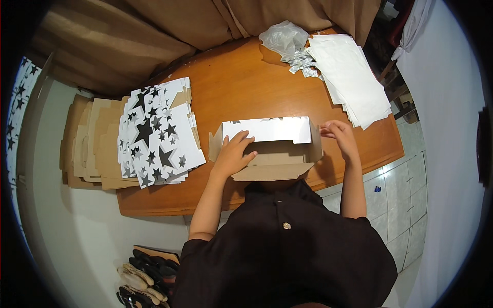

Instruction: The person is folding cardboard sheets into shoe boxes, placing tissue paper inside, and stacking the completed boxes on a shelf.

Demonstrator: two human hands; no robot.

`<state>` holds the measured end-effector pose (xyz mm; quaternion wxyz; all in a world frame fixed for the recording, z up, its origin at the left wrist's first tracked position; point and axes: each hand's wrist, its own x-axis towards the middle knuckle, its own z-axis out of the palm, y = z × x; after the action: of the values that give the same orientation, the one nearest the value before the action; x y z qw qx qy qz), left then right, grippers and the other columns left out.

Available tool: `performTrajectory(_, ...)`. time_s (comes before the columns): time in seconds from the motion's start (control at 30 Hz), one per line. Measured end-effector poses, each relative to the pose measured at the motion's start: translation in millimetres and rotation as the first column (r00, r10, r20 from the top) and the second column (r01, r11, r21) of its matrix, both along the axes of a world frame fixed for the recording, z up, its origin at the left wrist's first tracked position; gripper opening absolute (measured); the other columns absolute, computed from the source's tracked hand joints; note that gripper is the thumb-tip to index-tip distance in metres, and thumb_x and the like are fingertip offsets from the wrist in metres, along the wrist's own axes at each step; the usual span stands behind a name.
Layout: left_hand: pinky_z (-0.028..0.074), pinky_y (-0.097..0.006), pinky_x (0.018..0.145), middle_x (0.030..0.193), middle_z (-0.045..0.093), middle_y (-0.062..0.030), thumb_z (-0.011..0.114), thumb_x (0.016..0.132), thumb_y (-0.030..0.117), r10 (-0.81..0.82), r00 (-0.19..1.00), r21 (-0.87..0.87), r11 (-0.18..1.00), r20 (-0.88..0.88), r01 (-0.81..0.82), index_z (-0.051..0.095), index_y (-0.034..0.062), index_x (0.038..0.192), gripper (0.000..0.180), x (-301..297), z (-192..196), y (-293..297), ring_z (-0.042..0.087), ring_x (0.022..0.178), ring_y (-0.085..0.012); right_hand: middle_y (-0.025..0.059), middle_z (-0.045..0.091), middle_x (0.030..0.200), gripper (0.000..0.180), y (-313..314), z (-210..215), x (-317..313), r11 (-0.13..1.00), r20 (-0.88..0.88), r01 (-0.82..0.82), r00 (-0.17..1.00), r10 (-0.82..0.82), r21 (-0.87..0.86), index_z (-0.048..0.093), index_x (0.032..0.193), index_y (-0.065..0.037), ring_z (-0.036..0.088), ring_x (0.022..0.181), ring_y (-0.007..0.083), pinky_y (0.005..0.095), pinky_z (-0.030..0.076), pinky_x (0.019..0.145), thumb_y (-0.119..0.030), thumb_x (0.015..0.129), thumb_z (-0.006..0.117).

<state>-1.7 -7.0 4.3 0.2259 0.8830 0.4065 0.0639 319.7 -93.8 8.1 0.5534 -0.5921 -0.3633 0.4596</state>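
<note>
A partly folded cardboard box [277, 154], brown inside with a white outer panel, stands at the table's front edge against my body. My left hand [233, 155] grips its left end, fingers spread over the white panel and thumb reaching toward the opening. Beside the right end flap is my right hand [340, 137], its fingers loosely bent and slightly apart, fingertips at or close to the flap's edge. The box's front flap [273, 172] tilts outward toward me. Side flaps stick up at both ends.
Left of the box lies a stack of white star-printed cardboard sheets [149, 134], overlapping plain brown ones [96, 141]. At the far right are white paper sheets [352, 77], a clear plastic bag [285, 38] and small silvery packets [304, 64]. Several shoes [146, 277] sit at the lower left.
</note>
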Motion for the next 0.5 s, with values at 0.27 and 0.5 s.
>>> performTrajectory(0.27,0.02,-0.055,0.107,0.139,0.039,-0.0118,0.059,0.084,0.032,0.013,1.0,-0.036,0.999,-0.013,-0.013,0.051,0.0095,0.124,0.047,-2,0,-3,0.031,0.132,-0.0282,0.0147,0.054,0.116,0.038,4,-18,-54,0.976,0.754,-0.215,0.637,0.161,-0.027,0.061,0.109,-0.011,0.046,0.114,0.0307,0.0418,0.037,0.093,-0.02,0.073,0.07)
performTrajectory(0.5,0.02,-0.056,0.105,0.139,0.04,-0.0126,0.059,0.084,0.032,-0.004,1.0,-0.014,1.0,-0.025,0.004,0.053,0.01,0.124,0.046,-3,-6,-6,0.033,0.132,-0.0292,0.0162,0.031,0.138,0.076,12,-5,-59,0.963,0.802,-0.074,0.539,0.258,-0.259,0.041,0.131,-0.019,0.024,0.13,0.0353,0.0642,0.017,0.102,-0.022,0.064,0.076)
